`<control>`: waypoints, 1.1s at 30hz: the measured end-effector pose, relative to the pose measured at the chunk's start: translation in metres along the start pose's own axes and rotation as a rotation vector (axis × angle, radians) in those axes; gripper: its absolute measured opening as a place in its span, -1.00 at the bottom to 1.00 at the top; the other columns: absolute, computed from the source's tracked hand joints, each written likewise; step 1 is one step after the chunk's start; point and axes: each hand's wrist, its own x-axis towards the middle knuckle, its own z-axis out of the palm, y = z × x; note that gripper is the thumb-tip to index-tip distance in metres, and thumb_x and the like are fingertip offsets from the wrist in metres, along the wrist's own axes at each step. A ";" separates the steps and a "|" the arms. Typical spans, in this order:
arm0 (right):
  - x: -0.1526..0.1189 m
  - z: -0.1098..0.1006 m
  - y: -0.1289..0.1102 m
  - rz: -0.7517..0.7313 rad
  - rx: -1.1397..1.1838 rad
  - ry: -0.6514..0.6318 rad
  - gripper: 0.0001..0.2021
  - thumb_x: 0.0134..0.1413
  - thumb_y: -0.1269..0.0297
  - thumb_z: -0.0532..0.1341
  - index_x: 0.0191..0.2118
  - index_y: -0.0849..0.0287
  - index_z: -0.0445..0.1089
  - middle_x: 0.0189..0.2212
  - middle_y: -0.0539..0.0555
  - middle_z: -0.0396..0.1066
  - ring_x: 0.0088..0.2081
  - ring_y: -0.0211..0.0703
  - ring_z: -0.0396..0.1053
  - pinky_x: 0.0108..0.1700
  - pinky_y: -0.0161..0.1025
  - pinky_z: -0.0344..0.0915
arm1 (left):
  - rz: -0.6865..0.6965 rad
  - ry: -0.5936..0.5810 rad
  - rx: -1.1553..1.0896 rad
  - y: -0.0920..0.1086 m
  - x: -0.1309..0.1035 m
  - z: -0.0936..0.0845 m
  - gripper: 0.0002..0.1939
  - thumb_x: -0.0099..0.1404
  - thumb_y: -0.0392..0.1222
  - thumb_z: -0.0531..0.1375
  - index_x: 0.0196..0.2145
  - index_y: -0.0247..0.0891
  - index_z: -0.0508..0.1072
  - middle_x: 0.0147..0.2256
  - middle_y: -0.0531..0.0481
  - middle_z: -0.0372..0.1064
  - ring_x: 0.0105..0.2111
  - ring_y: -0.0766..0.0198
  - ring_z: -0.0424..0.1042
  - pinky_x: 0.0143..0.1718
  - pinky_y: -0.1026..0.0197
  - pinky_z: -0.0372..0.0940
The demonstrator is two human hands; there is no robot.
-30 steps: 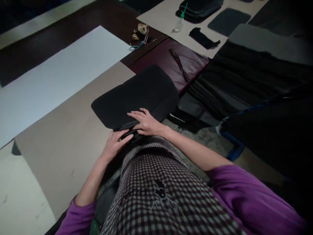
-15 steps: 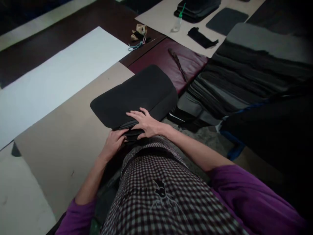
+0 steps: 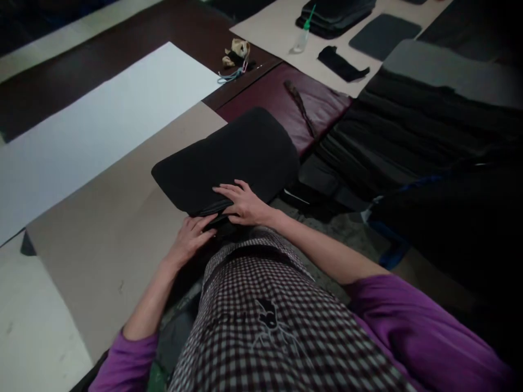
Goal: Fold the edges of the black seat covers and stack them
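A black flat piece with rounded corners point(image 3: 229, 158) lies at the front edge of the table, partly over brown board and a maroon padded surface. My right hand point(image 3: 245, 206) rests on its near edge with the fingers spread. At the near left corner, my left hand point(image 3: 192, 237) has its fingers at the folded edge of the black piece, thumb below and fingertips above, closed on it. The layers under the edge are dark and hard to make out.
Brown board point(image 3: 122, 234) and a white sheet point(image 3: 114, 120) cover the left. A dark tool point(image 3: 300, 106) lies on the maroon pad point(image 3: 327, 109). Stacked dark pieces point(image 3: 408, 120) stand right. Beyond are a green-tipped bottle point(image 3: 301, 41) and a black strip point(image 3: 342, 64).
The near edge of the black piece has closed down, and the gap between its layers is smaller. My right thumb has moved up toward that edge. The view has shifted slightly.
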 end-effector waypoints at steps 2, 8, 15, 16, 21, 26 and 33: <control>-0.001 0.000 -0.001 0.005 0.009 -0.003 -0.77 0.15 0.29 0.31 -0.07 0.03 0.62 0.47 0.17 -0.01 0.42 0.29 0.01 0.37 0.39 -0.19 | -0.055 0.017 -0.053 0.000 0.002 0.002 -0.58 0.45 -0.25 0.16 0.23 -0.06 0.37 0.24 -0.13 0.38 0.16 0.02 0.40 0.14 -0.11 0.27; -0.004 -0.006 -0.002 -0.012 0.028 -0.048 -0.65 0.08 0.13 0.41 0.02 -0.01 0.59 0.49 0.20 -0.10 0.45 0.34 -0.08 0.37 0.44 -0.25 | -0.285 0.013 -0.167 0.000 0.006 0.008 -0.60 0.50 -0.18 0.06 0.24 -0.13 0.36 0.05 -0.12 0.52 0.03 0.07 0.48 0.06 -0.05 0.35; -0.007 -0.008 -0.002 -0.024 0.022 -0.092 -0.41 -0.04 0.04 0.50 0.15 -0.06 0.50 0.52 0.20 -0.21 0.47 0.35 -0.18 0.40 0.44 -0.32 | -0.186 0.016 -0.120 -0.001 0.005 0.007 -0.75 0.47 -0.18 0.11 0.02 -0.19 0.49 0.07 -0.15 0.50 0.05 0.05 0.47 0.06 -0.07 0.36; -0.007 -0.007 -0.002 -0.024 0.024 -0.091 -0.42 -0.04 0.04 0.50 0.14 -0.06 0.51 0.52 0.20 -0.22 0.47 0.35 -0.18 0.40 0.44 -0.33 | -0.159 0.023 -0.091 -0.001 0.005 0.007 -0.78 0.46 -0.19 0.13 -0.01 -0.20 0.50 0.07 -0.16 0.50 0.04 0.05 0.47 0.04 -0.07 0.36; -0.007 -0.006 -0.001 -0.021 0.035 -0.087 -0.47 -0.01 0.00 0.48 0.10 -0.05 0.54 0.51 0.20 -0.21 0.47 0.35 -0.18 0.40 0.44 -0.34 | -0.055 0.015 0.045 0.000 0.007 0.006 -0.91 0.42 -0.19 0.19 -0.17 -0.25 0.46 0.05 -0.20 0.50 0.00 0.04 0.48 -0.03 -0.05 0.37; -0.007 -0.006 -0.002 -0.018 0.038 -0.084 -0.47 0.00 -0.01 0.48 0.11 -0.07 0.53 0.51 0.20 -0.19 0.47 0.34 -0.17 0.39 0.44 -0.32 | -0.010 0.025 0.103 0.000 0.010 0.003 -0.94 0.40 -0.22 0.21 -0.24 -0.25 0.41 0.04 -0.20 0.51 -0.03 0.05 0.48 -0.05 -0.03 0.36; -0.007 -0.001 -0.002 -0.011 0.023 -0.039 -0.75 0.23 0.21 0.31 0.00 -0.02 0.59 0.49 0.19 -0.10 0.46 0.27 -0.11 0.39 0.43 -0.25 | -0.037 0.021 0.069 -0.001 0.010 0.002 -0.87 0.43 -0.16 0.19 -0.20 -0.25 0.48 0.02 -0.18 0.53 -0.04 0.07 0.49 -0.06 0.00 0.35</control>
